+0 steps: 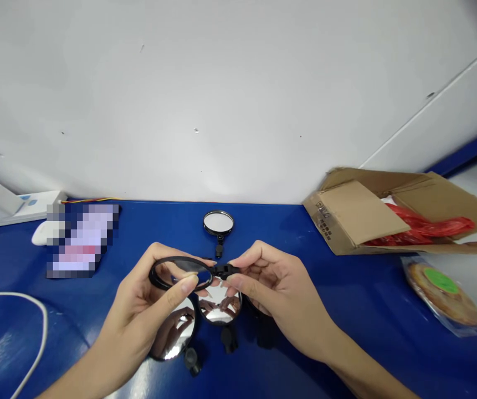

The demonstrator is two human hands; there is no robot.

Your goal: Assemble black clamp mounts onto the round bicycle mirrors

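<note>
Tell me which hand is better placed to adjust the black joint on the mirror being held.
Probably the right hand: its thumb and fingertips pinch the black joint. The left hand grips the held mirror, its thumb over the near rim, so it seems better suited to steadying.

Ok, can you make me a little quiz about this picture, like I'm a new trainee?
1. True or false: the right hand pinches the black fitting of the held mirror, whose round part is in the left hand.

2. What colour is the crinkled plastic in the cardboard box?
A) green
B) red
C) blue

3. Fill in the blank: beyond the hands, the small round mirror rests on a ____ tabletop.

Key: 1. True. 2. B. 3. Blue.
</note>
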